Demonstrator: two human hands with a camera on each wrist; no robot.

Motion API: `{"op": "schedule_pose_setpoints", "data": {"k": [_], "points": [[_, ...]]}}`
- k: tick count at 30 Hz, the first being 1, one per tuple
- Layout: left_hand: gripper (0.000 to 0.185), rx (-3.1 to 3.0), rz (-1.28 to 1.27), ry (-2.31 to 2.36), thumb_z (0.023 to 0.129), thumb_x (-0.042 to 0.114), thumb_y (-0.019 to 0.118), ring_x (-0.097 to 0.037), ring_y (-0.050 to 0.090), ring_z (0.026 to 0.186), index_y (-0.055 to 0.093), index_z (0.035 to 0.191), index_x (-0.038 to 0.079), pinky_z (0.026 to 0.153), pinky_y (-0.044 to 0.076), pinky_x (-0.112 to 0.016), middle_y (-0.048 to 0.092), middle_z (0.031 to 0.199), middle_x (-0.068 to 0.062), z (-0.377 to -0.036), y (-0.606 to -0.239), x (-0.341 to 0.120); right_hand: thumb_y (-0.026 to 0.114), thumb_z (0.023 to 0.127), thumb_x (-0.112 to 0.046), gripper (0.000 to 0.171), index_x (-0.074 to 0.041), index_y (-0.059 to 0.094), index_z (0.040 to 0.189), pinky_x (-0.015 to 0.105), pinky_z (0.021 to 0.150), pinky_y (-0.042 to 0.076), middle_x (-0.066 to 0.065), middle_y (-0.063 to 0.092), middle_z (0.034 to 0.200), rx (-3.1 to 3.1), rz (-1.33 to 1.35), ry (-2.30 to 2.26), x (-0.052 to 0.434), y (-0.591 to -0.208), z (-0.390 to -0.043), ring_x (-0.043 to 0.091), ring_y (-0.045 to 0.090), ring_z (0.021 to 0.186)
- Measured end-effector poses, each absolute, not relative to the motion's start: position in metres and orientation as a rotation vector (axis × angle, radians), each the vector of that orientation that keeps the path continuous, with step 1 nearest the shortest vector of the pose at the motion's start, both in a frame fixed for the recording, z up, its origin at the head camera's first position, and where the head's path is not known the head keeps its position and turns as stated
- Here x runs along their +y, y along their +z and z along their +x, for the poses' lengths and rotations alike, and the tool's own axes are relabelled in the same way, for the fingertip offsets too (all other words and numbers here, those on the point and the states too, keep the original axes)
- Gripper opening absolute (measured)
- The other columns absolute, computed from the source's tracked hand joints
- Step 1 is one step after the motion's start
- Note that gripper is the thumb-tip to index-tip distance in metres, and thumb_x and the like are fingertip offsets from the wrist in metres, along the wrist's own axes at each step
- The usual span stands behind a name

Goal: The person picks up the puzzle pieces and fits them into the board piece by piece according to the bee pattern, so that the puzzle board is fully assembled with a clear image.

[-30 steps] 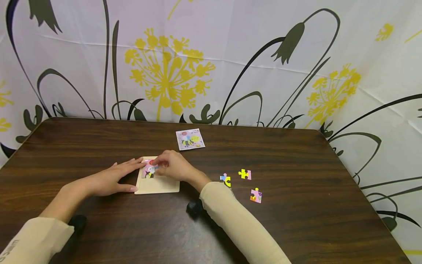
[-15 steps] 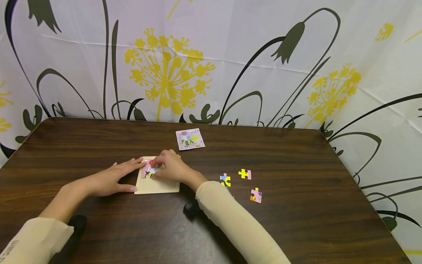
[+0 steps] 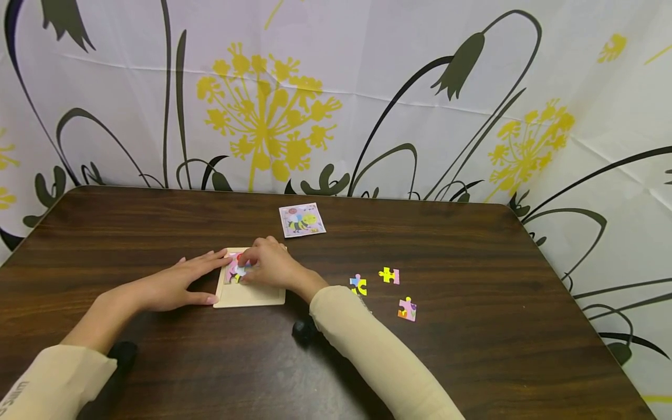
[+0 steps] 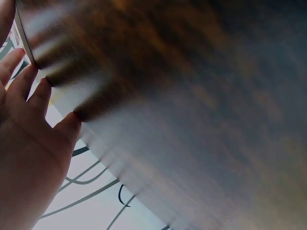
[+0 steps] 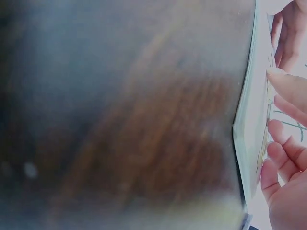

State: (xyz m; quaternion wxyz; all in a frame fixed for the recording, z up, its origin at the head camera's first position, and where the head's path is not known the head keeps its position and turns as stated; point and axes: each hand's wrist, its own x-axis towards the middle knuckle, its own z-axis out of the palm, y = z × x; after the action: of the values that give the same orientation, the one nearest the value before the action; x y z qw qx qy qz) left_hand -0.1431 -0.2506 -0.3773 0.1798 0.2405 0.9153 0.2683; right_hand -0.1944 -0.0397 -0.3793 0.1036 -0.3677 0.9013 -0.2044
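A shallow light-wood puzzle tray (image 3: 251, 296) lies on the table, with pink, white and yellow pieces (image 3: 234, 274) set in its upper left part. My left hand (image 3: 170, 286) rests along the tray's left side, fingers spread and fairly straight, fingertips at the top left corner and thumb at the lower left. Over the tray's upper right my right hand (image 3: 275, 265) bends its fingers and thumb about a jigsaw piece, mostly hidden under the hand. In the right wrist view, the thumb and fingertips (image 5: 274, 127) touch pieces at the tray's surface.
Three loose jigsaw pieces lie right of the tray: a blue and yellow one (image 3: 359, 284), a yellow and pink one (image 3: 389, 275), and a pink one (image 3: 407, 309). A square bee picture card (image 3: 302, 220) lies behind. A flowered curtain (image 3: 367, 87) hangs beyond the dark wooden table (image 3: 472, 350).
My right hand has shifted slightly left over the tray, its fingers still bent at the pieces. The left hand and the three loose pieces stay in place.
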Motion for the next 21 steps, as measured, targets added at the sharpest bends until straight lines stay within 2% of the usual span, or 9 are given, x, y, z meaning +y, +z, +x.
{"op": "schedule_pose_setpoints", "data": {"k": [21], "points": [[0.084, 2.575, 0.682, 0.757, 0.079, 0.043, 0.065, -0.046, 0.012, 0.132, 0.028, 0.141, 0.001, 0.096, 0.005, -0.070, 0.018, 0.147, -0.024, -0.1434, -0.3769, -0.2502, 0.068, 0.082, -0.023, 0.018, -0.022, 0.072, 0.099, 0.019, 0.073, 0.030, -0.005, 0.053, 0.095, 2.601, -1.100, -0.601, -0.0354, -0.3785, -0.1973, 0.008, 0.040, 0.088]]}}
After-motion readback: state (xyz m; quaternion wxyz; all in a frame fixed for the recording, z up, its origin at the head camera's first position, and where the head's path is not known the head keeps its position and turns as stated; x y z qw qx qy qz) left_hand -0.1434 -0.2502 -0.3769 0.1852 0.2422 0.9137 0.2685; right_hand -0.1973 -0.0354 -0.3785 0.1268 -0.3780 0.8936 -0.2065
